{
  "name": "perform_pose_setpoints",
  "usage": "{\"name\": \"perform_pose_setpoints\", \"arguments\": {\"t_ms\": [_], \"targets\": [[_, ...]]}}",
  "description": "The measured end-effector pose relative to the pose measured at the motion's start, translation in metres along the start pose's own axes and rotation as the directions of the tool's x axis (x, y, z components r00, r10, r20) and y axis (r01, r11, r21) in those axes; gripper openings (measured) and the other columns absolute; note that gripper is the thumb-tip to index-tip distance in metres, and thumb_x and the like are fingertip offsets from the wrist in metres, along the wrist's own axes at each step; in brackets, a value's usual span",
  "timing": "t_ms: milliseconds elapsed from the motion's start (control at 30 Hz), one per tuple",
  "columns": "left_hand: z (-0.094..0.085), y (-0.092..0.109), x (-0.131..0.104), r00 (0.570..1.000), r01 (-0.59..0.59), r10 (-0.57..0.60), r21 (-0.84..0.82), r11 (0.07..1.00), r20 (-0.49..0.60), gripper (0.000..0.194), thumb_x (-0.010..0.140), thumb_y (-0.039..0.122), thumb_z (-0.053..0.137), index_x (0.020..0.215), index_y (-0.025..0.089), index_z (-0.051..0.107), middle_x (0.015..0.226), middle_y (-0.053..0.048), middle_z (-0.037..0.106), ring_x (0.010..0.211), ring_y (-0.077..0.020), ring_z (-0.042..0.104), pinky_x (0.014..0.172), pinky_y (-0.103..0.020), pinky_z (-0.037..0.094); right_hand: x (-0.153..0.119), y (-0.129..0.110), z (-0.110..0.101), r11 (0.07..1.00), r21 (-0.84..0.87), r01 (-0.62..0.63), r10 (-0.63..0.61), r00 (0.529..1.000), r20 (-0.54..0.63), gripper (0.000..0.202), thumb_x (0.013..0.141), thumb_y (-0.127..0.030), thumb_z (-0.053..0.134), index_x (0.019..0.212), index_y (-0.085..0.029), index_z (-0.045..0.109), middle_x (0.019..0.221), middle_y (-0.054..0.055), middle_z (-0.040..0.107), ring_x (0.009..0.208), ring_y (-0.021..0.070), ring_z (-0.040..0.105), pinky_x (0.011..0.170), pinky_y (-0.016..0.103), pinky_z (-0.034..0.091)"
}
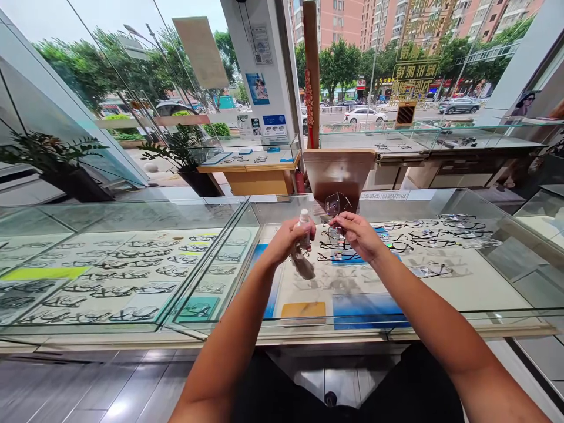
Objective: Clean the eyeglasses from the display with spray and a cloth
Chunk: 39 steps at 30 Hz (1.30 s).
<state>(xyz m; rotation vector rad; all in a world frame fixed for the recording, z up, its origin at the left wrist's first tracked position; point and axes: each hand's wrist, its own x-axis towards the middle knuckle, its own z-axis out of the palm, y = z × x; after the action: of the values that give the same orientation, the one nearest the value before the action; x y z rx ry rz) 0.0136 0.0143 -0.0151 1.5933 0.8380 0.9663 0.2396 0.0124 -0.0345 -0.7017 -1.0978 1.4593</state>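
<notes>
Eyeglasses sit pinched in the right hand, the left hand wraps a white-capped bottle: seemingly a two-handed holding step, next calling for steadiness.

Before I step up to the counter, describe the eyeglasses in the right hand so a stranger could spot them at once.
Find the glass display case in front of the brown chair back. Over the case, the right hand pinches the thin-rimmed eyeglasses. Unlike the eyeglass frames lying inside, this pair is held up, its lens showing against the chair back.
</notes>
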Motion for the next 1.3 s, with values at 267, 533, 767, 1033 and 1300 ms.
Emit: {"name": "perform_pose_setpoints", "arguments": {"t_ms": [267,533,767,1033,1300], "targets": [[-0.112,0.044,-0.019,0.905,0.041,0.222,0.593,0.804,-0.364,0.052,0.096,0.074,0.057,0.097,0.022,0.057,0.085,-0.003,0.065,0.075,-0.0198,0.062,0.07,-0.031,0.051,0.003,-0.005,-0.005,1.0,-0.008,0.006,-0.007,1.0,-0.021,0.041,0.064,-0.055,0.1,0.08,-0.026,0.076,0.098,0.003,0.079,0.091,0.0189,0.061,0.084,0.034,0.045],[-0.193,-0.027,-0.018,0.868,0.382,0.11,0.792,0.476,-0.485,0.044,0.091,0.063,0.058,0.103,0.021,0.068,0.103,-0.01,0.076,0.098,-0.0298,0.066,0.084,-0.035,0.044,0.002,-0.003,-0.005,1.0,0.004,-0.007,0.007,1.0,-0.01,0.039,0.065,-0.052,0.101,0.08,-0.024,0.079,0.097,0.003,0.079,0.091,0.0176,0.06,0.083,0.032,0.043],[-0.189,-0.081,-0.006,0.864,0.447,-0.009,0.757,0.476,-0.504,0.048,0.091,0.068,0.059,0.097,0.021,0.07,0.1,-0.011,0.078,0.093,-0.0281,0.066,0.077,-0.032,0.039,0.002,-0.001,-0.006,0.999,-0.036,-0.006,0.006,1.0,-0.016,0.036,0.067,-0.051,0.098,0.079,-0.025,0.076,0.098,0.004,0.079,0.09,0.0182,0.06,0.083,0.034,0.043],[-0.187,-0.088,-0.001,0.868,0.448,-0.021,0.765,0.462,-0.496,0.047,0.092,0.068,0.062,0.101,0.022,0.069,0.109,-0.012,0.079,0.102,-0.0315,0.068,0.078,-0.033,0.041,0.003,0.001,-0.007,0.999,-0.043,-0.011,0.01,1.0,-0.009,0.037,0.068,-0.052,0.097,0.08,-0.025,0.075,0.098,0.004,0.079,0.092,0.0195,0.061,0.083,0.035,0.044],[-0.183,-0.061,-0.034,0.772,0.566,-0.047,0.651,0.506,-0.634,0.079,0.083,0.081,0.069,0.13,0.019,0.057,0.099,-0.012,0.072,0.098,-0.0367,0.069,0.08,-0.039,0.046,0.002,-0.005,-0.007,1.0,-0.023,0.0,-0.001,1.0,-0.018,0.038,0.067,-0.053,0.099,0.079,-0.026,0.076,0.099,0.004,0.079,0.092,0.0195,0.061,0.084,0.034,0.046]]}}
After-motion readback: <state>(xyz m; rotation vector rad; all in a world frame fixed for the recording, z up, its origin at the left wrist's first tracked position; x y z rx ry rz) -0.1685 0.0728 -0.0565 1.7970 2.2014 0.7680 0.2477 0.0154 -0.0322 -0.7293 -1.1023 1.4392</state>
